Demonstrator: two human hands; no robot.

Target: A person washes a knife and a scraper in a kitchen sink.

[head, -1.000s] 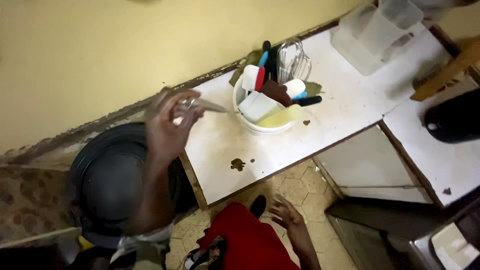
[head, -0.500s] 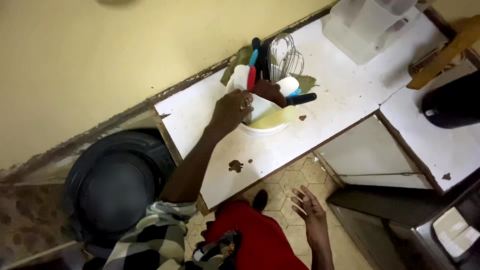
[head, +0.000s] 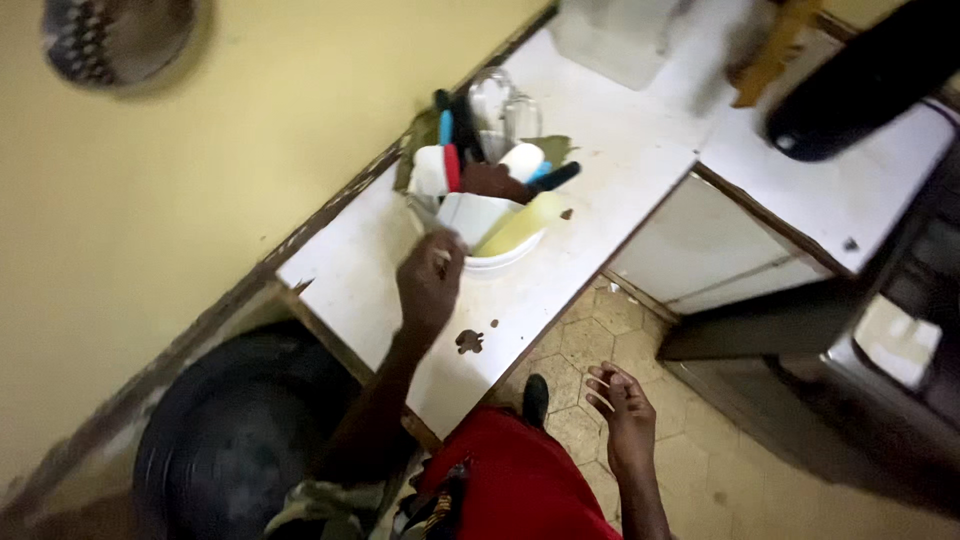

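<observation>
Seen from my head camera, my left hand (head: 430, 285) reaches over the white bench (head: 610, 180) to the white bowl (head: 490, 262), fingers (head: 442, 250) closed around a thin metal utensil (head: 422, 212) whose tip points up into the crowded bowl. The picture is blurred, so I cannot tell what kind of utensil it is, only that it is slim and pale. The bowl sits just beyond my fingers, near the wall edge of the bench, packed with upright tools: a wire whisk (head: 500, 110), a blue handle (head: 445, 125), a red-and-white spatula (head: 440, 168) and a yellowish flat piece (head: 520, 225) leaning on the rim. Just below my wrist lies a dark stain (head: 468, 341) on the bench. My right hand (head: 625, 420) hangs well apart, low over the tiled floor (head: 600, 340), fingers spread and holding nothing. A dark round basin (head: 230, 440) lies under my left forearm.

I judge the utensil light, stiff and smooth, perhaps slippery, best pinched along its handle. The bowl looks top-heavy with its load and could tip if knocked.
</observation>
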